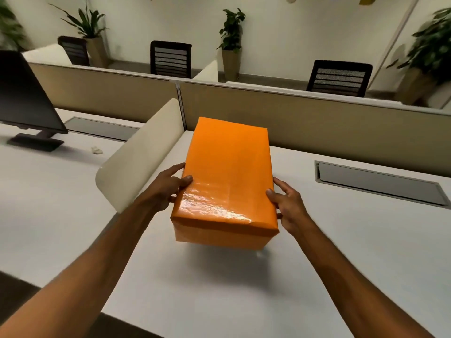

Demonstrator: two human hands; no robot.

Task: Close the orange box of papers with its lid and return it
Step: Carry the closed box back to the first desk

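At the far left edge of the white desk (pixel 61 203) a dark monitor (pixel 23 98) stands on its flat base, tilted and partly cut off by the picture's edge. Just right of it, near the desk's back edge, a grey cable hatch (pixel 100 128) lies flush in the top, and a small crumpled scrap (pixel 97 150) lies in front of it. A cream rounded divider panel (pixel 141 152) runs from the back partition (pixel 317 123) forward, splitting the desk top.

The left hand (pixel 166 186) comes in from the lower left on a long, nearly straight bare forearm. Its thumb lies on the lid's top near the left edge, and its fingers reach along the box's left side, just in front of the divider.

The orange box (pixel 227 176) is between the two hands with its lid (pixel 229 167) on, long axis pointing away toward the back partition. Its near end looks lifted off the desk, with a soft shadow beneath; whether the far end touches the desk cannot be told.

The right hand (pixel 288 206) mirrors the left from the lower right: thumb tip at the lid's right edge, fingers spread along the right side. Both hands are clamped on the box from opposite sides.

Farther right, a second cable hatch (pixel 380 181) sits in the desk top near its back edge.
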